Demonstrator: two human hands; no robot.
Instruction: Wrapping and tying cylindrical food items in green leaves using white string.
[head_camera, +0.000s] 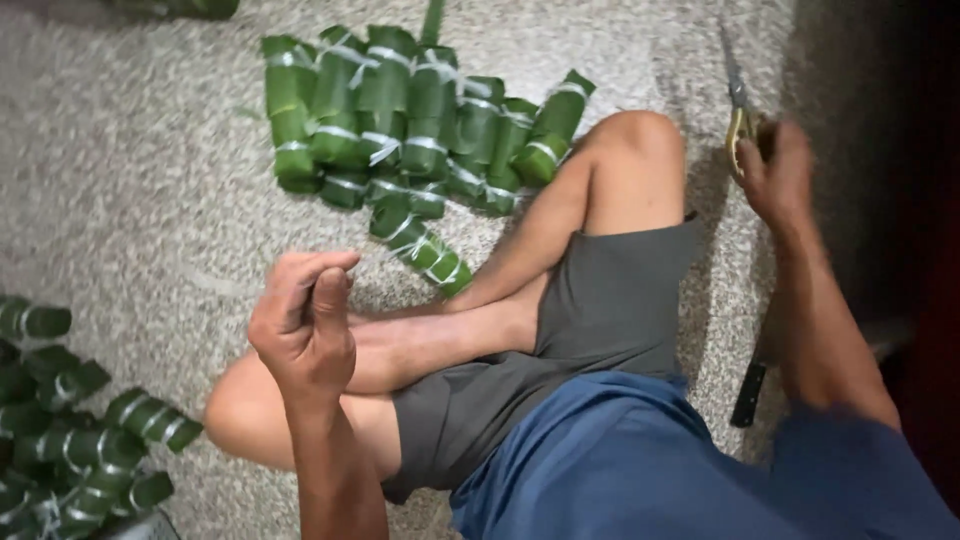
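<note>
Both hands: left (305, 325) curled empty, right (775, 175) gripping scissors (738, 115).

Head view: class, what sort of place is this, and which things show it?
Probably a home floor used for wrapping food: a speckled floor, piles of tied leaf rolls, and the right hand holding scissors.

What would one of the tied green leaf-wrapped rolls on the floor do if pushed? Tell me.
The leaf-wrapped rolls are cylinder-shaped, so one would probably roll sideways if nudged. The pale ties binding each at several places suggest it would hold its shape rather than flop. The glossy leaf surface may be a little slippery.
</note>
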